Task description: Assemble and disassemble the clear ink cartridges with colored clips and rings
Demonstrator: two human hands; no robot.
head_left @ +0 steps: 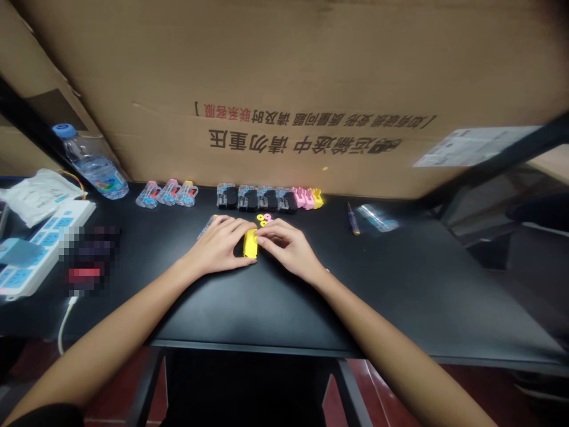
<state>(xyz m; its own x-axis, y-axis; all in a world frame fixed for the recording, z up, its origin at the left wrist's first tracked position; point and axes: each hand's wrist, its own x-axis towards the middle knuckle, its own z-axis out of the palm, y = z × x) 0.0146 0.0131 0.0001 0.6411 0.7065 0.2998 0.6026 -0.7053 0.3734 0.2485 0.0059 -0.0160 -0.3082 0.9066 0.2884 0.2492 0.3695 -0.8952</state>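
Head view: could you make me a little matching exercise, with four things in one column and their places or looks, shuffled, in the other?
1. yellow piece
2. water bottle
3. power strip
4. slim tool

A. white and blue
B. beside a clear plastic item
C. capped in blue
D. between left hand and right hand

Pairs: 1-D, 2-C, 3-A, 4-B

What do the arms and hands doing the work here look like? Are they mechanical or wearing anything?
They're human, not mechanical. The left hand and right hand wear no gloves, and both forearms are bare, with no cables. What looks like a black sleeve shows by the left arm; no sleeve shows on the right.
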